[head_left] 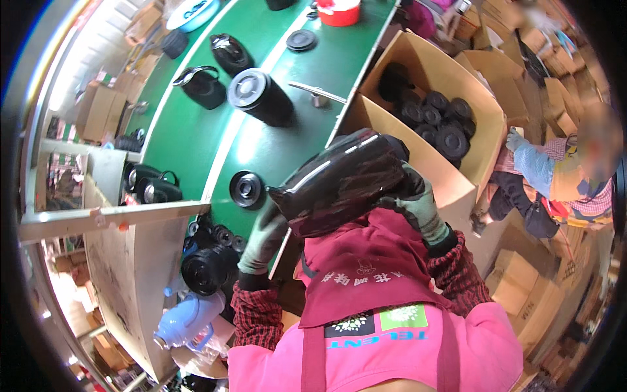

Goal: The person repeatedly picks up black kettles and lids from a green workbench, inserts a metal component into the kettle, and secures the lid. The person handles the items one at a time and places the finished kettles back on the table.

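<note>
A glossy black jug-like vessel (343, 183) lies on its side in front of my chest, held between both gloved hands. My left hand (264, 238), in a grey-green glove, is closed at its left end, with the fingertips partly hidden behind it. At the other end my right hand (418, 206), in a glove with dark finger coating, grips it with bent fingers. Just left of the vessel a round black lid (247, 189) lies on the green table (189, 147). Farther back on the table stands a black cylinder with a grey top (261, 95).
Two black jugs (202, 88) (230, 55), a black disc (301, 40) and a red tub (339, 12) are on the table. An open carton (480, 173) of black round parts stands to the right. A co-worker (555, 170) sits beyond it. A blue jug (189, 320) is lower left.
</note>
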Available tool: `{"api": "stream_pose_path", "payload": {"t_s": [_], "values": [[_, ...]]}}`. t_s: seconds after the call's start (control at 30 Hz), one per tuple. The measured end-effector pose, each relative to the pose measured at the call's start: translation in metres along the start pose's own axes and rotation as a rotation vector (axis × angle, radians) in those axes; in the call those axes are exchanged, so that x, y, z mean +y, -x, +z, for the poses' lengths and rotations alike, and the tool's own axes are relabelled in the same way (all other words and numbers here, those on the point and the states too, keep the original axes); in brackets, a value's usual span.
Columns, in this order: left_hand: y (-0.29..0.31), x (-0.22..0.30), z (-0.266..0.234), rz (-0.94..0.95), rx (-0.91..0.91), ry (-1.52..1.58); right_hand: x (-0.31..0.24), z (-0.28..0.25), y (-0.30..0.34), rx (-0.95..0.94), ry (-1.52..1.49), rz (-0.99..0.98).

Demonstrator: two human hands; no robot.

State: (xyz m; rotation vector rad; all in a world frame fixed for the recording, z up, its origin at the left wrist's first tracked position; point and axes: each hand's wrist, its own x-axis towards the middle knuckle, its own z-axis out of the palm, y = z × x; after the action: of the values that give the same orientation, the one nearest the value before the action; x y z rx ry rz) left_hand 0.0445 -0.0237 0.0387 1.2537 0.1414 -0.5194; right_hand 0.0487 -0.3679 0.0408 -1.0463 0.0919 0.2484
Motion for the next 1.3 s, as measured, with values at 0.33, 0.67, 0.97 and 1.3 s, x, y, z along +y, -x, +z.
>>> {"api": "stream_pose_path", "payload": {"t_s": [0.33, 0.67, 0.97, 1.3], "values": [[0.045, -0.009, -0.007, 0.149, 0.021, -0.261, -0.016, 0.015, -0.014, -0.485, 0.541, 0.001], [0.064, -0.204, -0.088, 0.231, 0.126, -0.340, 0.017, 0.108, -0.188, -0.685, 0.898, -0.184], [0.031, -0.155, -0.050, 0.420, 0.371, -0.934, 0.051, 0.219, -0.360, -0.428, 2.034, -0.398], [0.025, -0.104, -0.052, 0.382, 0.308, -0.731, -0.012, 0.101, -0.150, -0.720, 0.394, -0.287]]}}
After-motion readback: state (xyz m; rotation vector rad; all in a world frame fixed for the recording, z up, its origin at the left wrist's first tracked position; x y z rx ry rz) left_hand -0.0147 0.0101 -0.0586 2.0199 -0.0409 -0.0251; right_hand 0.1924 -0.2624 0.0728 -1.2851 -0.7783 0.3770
